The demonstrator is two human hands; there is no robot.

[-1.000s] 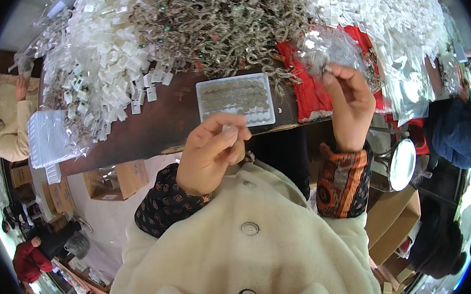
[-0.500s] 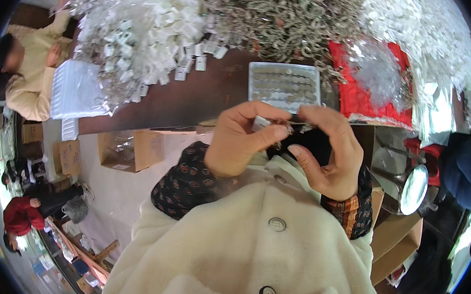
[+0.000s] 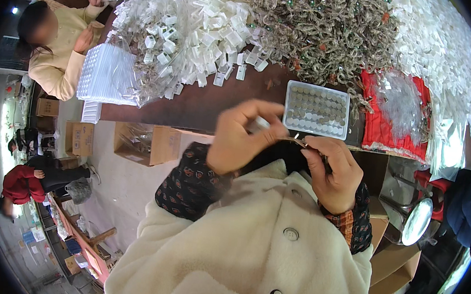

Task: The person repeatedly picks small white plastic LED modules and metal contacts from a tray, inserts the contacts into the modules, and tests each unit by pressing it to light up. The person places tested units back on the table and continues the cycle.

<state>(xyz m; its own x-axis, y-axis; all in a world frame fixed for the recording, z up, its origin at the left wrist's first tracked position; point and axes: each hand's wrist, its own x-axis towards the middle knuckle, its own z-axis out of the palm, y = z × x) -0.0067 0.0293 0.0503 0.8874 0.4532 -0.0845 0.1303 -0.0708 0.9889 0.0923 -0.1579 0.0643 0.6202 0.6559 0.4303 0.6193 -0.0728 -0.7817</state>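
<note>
My left hand (image 3: pixel 244 136) is closed and blurred by motion, with a small white plastic case (image 3: pixel 259 124) between its fingers. Beside it, my right hand (image 3: pixel 335 174) pinches a small, thin piece with a metallic glint (image 3: pixel 300 142) between thumb and fingertips; its kind is too small to make out. Both hands are raised in front of my chest at the table's near edge, fingertips a little apart. Just beyond them lies a clear plastic tray (image 3: pixel 287 109) holding rows of round, flat grey discs that look like button cells.
On the brown table (image 3: pixel 195 102) are heaped white plastic cases (image 3: pixel 208 31), tangled wire coils (image 3: pixel 322 32) and clear plastic pieces (image 3: pixel 446 69). A red bag (image 3: pixel 373 124) lies at right. Stacked clear trays (image 3: pixel 105 76) stand left, near a person in a yellow top (image 3: pixel 61 39). Cardboard boxes (image 3: pixel 163 147) sit below.
My left hand has drawn slightly away from the right fingertips, and my right hand has lowered a little. The view has shifted, so the table's contents appear further right and lower.
</note>
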